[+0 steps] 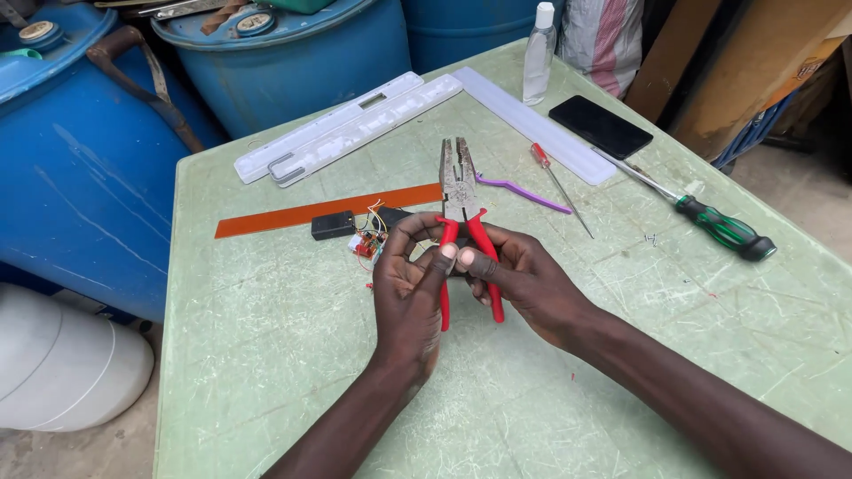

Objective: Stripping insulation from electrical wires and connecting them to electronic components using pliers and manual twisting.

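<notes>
Both my hands meet over the middle of a pale green table (266, 355). Between them is a pair of red-handled pliers (459, 186), jaws pointing away from me and slightly apart. My left hand (408, 297) wraps the left handle, thumb tip on top. The right handle lies in my right hand (524, 279). Just beyond my left fingers sits a small circuit board with thin coloured wires (366, 241) and a small black box (333, 225).
An orange strip (293, 213), white plastic housings (355, 124), a long white cover (532, 124), a purple tool (524, 192), a thin red screwdriver (555, 182), a green-handled screwdriver (723, 229), a black phone (600, 126) and a clear bottle (538, 55) lie farther out. Blue barrels (80, 168) stand behind.
</notes>
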